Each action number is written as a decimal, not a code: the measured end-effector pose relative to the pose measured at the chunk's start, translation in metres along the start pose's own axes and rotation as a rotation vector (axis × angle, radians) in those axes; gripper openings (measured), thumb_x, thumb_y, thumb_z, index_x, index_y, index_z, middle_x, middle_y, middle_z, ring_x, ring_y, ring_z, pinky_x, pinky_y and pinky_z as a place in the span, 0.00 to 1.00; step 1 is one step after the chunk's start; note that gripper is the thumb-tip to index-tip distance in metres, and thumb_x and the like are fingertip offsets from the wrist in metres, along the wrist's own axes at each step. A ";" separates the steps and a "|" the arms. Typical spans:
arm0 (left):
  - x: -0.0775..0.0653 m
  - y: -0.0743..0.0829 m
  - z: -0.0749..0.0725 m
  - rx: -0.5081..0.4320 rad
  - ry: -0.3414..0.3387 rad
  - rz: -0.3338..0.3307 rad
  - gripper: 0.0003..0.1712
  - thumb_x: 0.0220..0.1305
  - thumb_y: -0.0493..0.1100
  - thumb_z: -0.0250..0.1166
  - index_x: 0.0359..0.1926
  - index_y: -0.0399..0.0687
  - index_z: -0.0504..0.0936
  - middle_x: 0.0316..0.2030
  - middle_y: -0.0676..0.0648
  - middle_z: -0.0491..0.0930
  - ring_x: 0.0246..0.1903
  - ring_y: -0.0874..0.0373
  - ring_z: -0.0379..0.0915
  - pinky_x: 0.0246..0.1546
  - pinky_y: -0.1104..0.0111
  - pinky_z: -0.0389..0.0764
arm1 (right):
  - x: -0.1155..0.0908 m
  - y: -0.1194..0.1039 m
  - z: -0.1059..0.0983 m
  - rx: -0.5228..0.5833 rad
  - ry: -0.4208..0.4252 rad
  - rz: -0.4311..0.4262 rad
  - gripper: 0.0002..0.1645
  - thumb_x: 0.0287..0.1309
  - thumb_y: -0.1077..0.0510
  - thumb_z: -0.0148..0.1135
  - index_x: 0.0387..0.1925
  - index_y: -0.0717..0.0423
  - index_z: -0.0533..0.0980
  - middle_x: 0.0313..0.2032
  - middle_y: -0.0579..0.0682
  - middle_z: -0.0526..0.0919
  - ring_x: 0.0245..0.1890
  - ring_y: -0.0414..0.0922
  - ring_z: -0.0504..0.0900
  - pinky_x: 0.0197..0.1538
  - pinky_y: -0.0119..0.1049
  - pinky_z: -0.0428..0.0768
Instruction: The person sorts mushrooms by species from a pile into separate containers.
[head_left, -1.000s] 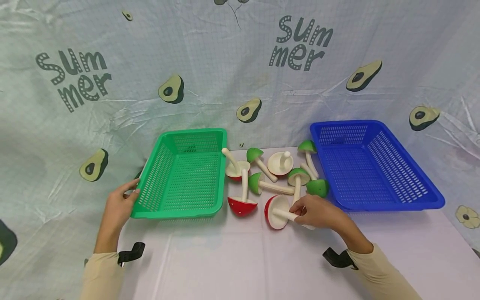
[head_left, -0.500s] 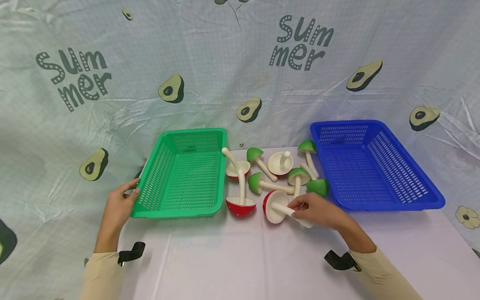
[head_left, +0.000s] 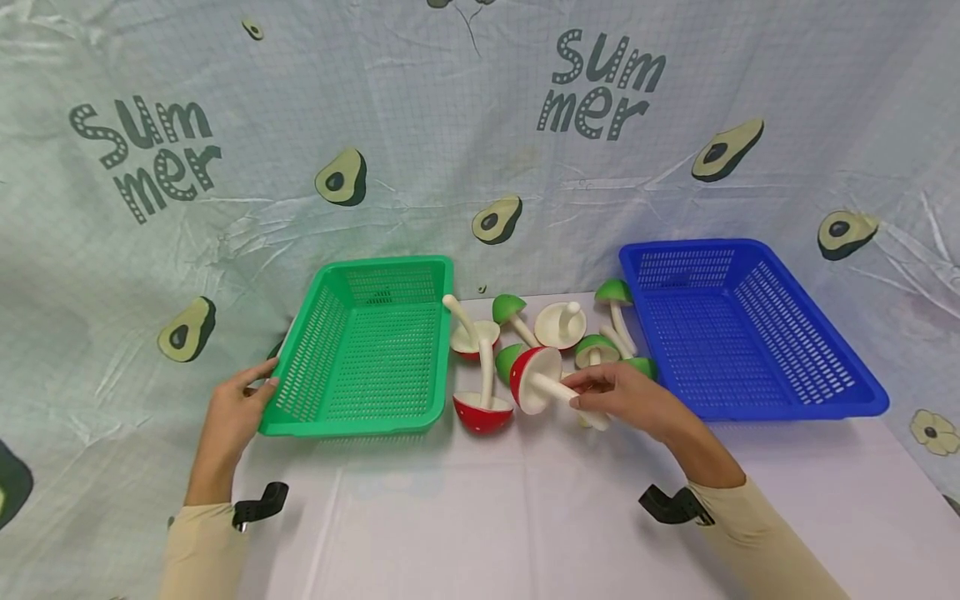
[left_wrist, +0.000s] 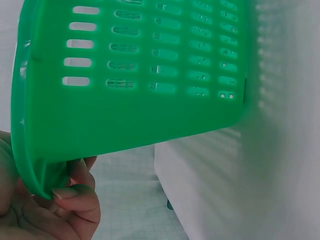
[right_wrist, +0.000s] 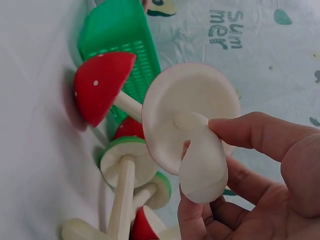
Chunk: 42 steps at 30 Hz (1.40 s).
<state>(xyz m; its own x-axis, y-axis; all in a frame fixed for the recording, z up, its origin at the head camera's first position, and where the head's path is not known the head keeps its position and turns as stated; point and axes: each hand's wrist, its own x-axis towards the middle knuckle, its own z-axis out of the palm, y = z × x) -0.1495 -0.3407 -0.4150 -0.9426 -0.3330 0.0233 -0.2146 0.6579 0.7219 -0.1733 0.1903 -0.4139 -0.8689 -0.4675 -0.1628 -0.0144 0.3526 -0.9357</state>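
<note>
Red-capped toy mushroom (head_left: 531,383) has moved up, right hand (head_left: 630,402) fingers (right_wrist: 250,182) pinching stem (head_left: 555,390); likely light, stiff, slightly slick, best held mid-stem; left hand (head_left: 234,417) grips green basket (head_left: 352,428).

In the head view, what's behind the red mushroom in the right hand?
A green-capped mushroom shows part of its cap behind the red mushroom; the rest is largely covered. Anything fully hidden can't be told.

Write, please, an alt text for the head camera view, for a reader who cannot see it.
A person's right hand holds a red-capped mushroom by its stem above a white table, while the left hand grips a green basket at its left edge. Other mushrooms, red or green, sit between that basket and a blue basket.
</note>
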 end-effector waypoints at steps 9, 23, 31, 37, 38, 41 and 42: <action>-0.001 -0.006 -0.005 -0.039 -0.038 0.037 0.26 0.80 0.42 0.51 0.74 0.43 0.68 0.54 0.31 0.77 0.36 0.62 0.72 0.29 0.74 0.77 | 0.007 -0.010 0.000 0.002 0.029 -0.025 0.22 0.60 0.57 0.71 0.55 0.62 0.82 0.44 0.55 0.81 0.42 0.47 0.80 0.42 0.34 0.79; 0.002 -0.008 -0.011 -0.051 -0.107 0.016 0.27 0.79 0.41 0.51 0.75 0.45 0.66 0.57 0.32 0.74 0.38 0.62 0.72 0.32 0.76 0.75 | 0.021 -0.024 0.005 0.037 0.007 -0.030 0.23 0.61 0.57 0.70 0.57 0.61 0.81 0.45 0.52 0.85 0.45 0.46 0.81 0.49 0.37 0.79; 0.003 -0.010 -0.015 -0.081 -0.158 0.000 0.28 0.80 0.44 0.51 0.77 0.48 0.63 0.58 0.32 0.72 0.40 0.63 0.72 0.36 0.77 0.74 | 0.029 -0.032 0.011 0.019 0.015 -0.038 0.23 0.60 0.56 0.70 0.56 0.59 0.82 0.44 0.52 0.86 0.43 0.46 0.81 0.45 0.37 0.79; 0.002 -0.010 -0.016 -0.109 -0.167 -0.004 0.29 0.79 0.44 0.52 0.77 0.48 0.63 0.61 0.32 0.70 0.40 0.66 0.72 0.37 0.78 0.74 | 0.036 -0.040 0.016 0.016 0.014 -0.021 0.21 0.59 0.54 0.72 0.54 0.52 0.84 0.44 0.51 0.87 0.43 0.49 0.81 0.45 0.40 0.78; 0.002 -0.009 -0.016 -0.114 -0.170 -0.004 0.29 0.79 0.44 0.52 0.77 0.48 0.63 0.61 0.32 0.70 0.40 0.67 0.72 0.37 0.78 0.75 | 0.037 -0.042 0.017 0.017 0.013 -0.019 0.20 0.59 0.54 0.72 0.54 0.52 0.84 0.44 0.50 0.87 0.43 0.49 0.81 0.45 0.40 0.78; 0.002 -0.009 -0.017 -0.126 -0.175 -0.010 0.29 0.79 0.44 0.52 0.77 0.48 0.63 0.62 0.32 0.70 0.40 0.67 0.72 0.37 0.78 0.75 | 0.041 -0.045 0.019 0.015 0.012 -0.025 0.20 0.59 0.54 0.72 0.53 0.51 0.85 0.44 0.50 0.87 0.42 0.49 0.81 0.44 0.40 0.78; 0.002 -0.009 -0.017 -0.125 -0.177 -0.015 0.29 0.79 0.45 0.52 0.77 0.48 0.63 0.61 0.32 0.70 0.40 0.67 0.73 0.37 0.78 0.75 | 0.042 -0.046 0.020 0.016 0.013 -0.028 0.20 0.59 0.54 0.72 0.53 0.52 0.85 0.44 0.50 0.87 0.42 0.49 0.81 0.44 0.40 0.78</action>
<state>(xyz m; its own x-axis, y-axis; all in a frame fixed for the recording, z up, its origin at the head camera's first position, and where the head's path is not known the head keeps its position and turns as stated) -0.1454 -0.3584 -0.4095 -0.9721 -0.2113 -0.1017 -0.2058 0.5612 0.8017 -0.1993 0.1376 -0.3840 -0.8744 -0.4667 -0.1323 -0.0313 0.3265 -0.9447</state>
